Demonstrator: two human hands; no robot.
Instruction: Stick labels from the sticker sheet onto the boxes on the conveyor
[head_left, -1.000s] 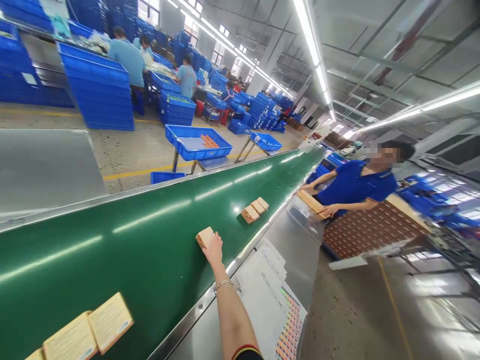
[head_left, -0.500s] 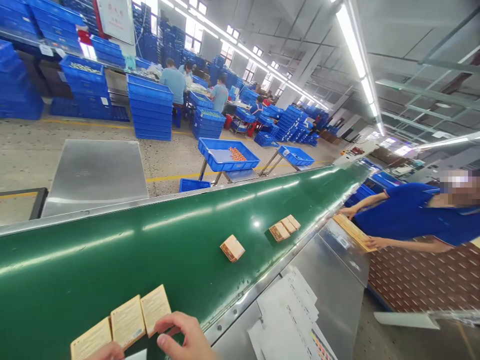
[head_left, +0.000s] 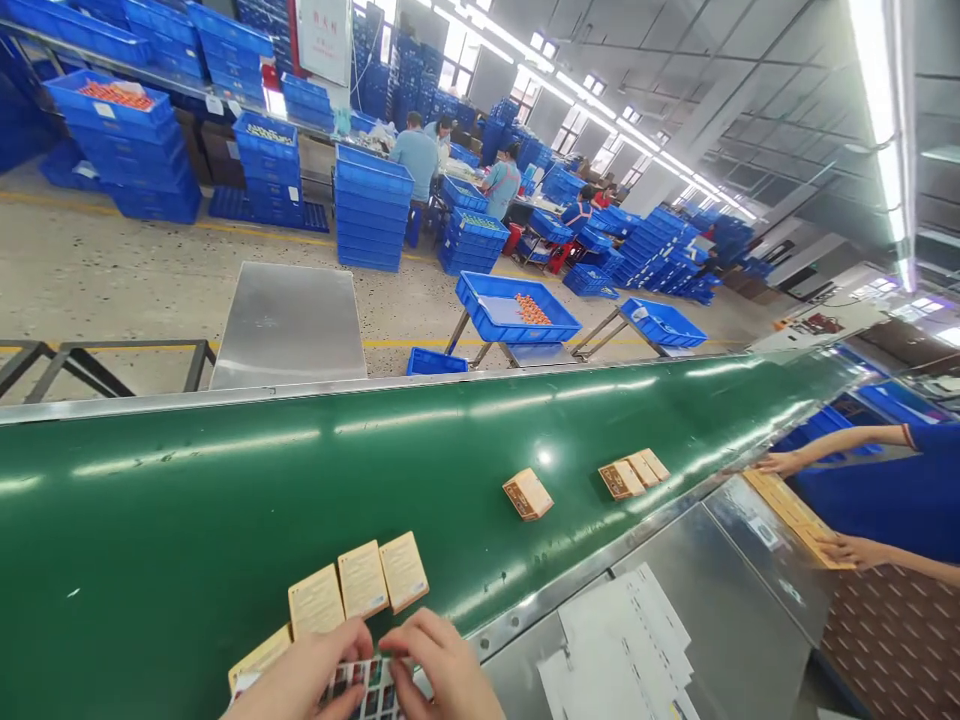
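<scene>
At the bottom of the head view, my left hand (head_left: 319, 665) grips a sheet printed with rows of small coloured pictures (head_left: 369, 690). My right hand (head_left: 448, 668) pinches the same sheet at its right side, fingers curled close to those of the left. Just beyond the hands, several cream cards or flat boxes lie in a slanting row on the green conveyor belt (head_left: 187, 560). Among them are a left one (head_left: 315, 600), a middle one (head_left: 363, 578) and a right one (head_left: 404, 570). Another (head_left: 259, 655) is partly covered by my left hand.
Farther along the belt sit a small brown-and-cream box (head_left: 528, 494) and a group of similar boxes (head_left: 634, 474). White printed sheets (head_left: 619, 645) lie on the metal ledge at right. A co-worker's hands (head_left: 855, 550) hold a long yellowish piece. Blue trays (head_left: 517, 308) stand beyond the belt.
The view has swung left, so things appear shifted right. My hands have come together, and the picture sheet now shows between them. More of the card row is uncovered.
</scene>
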